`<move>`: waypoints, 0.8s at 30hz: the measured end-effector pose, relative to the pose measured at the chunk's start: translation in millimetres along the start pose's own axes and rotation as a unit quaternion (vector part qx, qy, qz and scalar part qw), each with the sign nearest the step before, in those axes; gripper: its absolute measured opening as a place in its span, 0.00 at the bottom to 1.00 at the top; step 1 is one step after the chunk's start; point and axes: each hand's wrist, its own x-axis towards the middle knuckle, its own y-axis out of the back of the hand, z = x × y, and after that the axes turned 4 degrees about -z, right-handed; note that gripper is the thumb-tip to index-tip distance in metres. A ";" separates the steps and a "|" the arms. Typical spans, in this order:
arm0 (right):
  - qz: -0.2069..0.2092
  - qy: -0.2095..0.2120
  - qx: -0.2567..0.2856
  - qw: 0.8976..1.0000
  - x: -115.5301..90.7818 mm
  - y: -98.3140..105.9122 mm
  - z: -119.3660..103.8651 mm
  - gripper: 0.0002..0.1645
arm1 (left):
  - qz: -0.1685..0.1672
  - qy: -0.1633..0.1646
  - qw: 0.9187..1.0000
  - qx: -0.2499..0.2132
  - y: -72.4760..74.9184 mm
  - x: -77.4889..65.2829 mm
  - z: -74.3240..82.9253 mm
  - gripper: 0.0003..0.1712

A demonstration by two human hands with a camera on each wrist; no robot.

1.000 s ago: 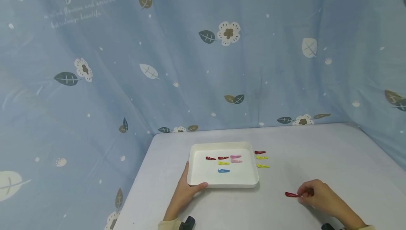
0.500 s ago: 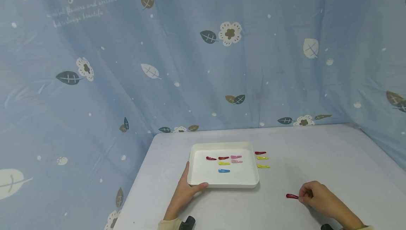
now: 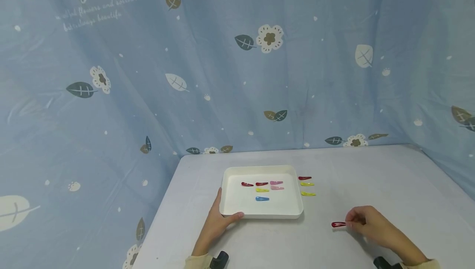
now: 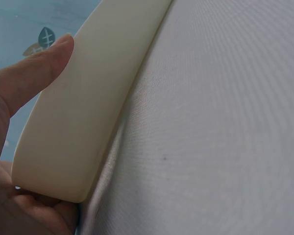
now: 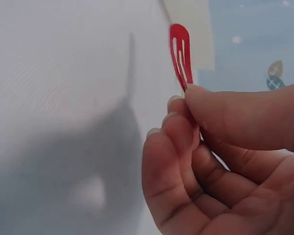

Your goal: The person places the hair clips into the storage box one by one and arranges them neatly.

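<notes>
My right hand (image 3: 369, 224) pinches a red snap hair clip (image 5: 180, 51) by its narrow end between thumb and fingertips. The clip's rounded, slotted end points away from the hand, and its shadow falls on the white cloth. At the near left corner of a white tray (image 3: 259, 211), my left hand (image 3: 217, 222) grips it, thumb along the front wall and fingers at the left side. Inside the tray lie red clips (image 3: 261, 184), pink clips (image 3: 276, 187), a yellow clip (image 3: 262, 190) and a blue clip (image 3: 262, 199).
Beside the tray's right wall, on the white-covered table (image 3: 371, 174), lie another red clip (image 3: 304, 178) and two yellow clips (image 3: 308, 194). A blue patterned curtain (image 3: 208, 54) hangs behind the table and along both sides.
The right hand has shifted slightly left and away from me with the red hair clip, which now shows more of its face. The left hand and tray have stayed put.
</notes>
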 end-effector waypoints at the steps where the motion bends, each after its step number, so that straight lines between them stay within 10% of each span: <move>1: -0.001 0.002 0.006 1.000 1.1 1.1 -0.8 0.02 | 0.000 0.000 1.000 -0.001 0.1 0.0 0.1 0.74; 24: -0.046 -0.039 0.196 0.979 34.1 13.1 -38.2 0.23 | -0.002 -0.003 1.000 0.015 0.5 -0.3 -1.7 0.74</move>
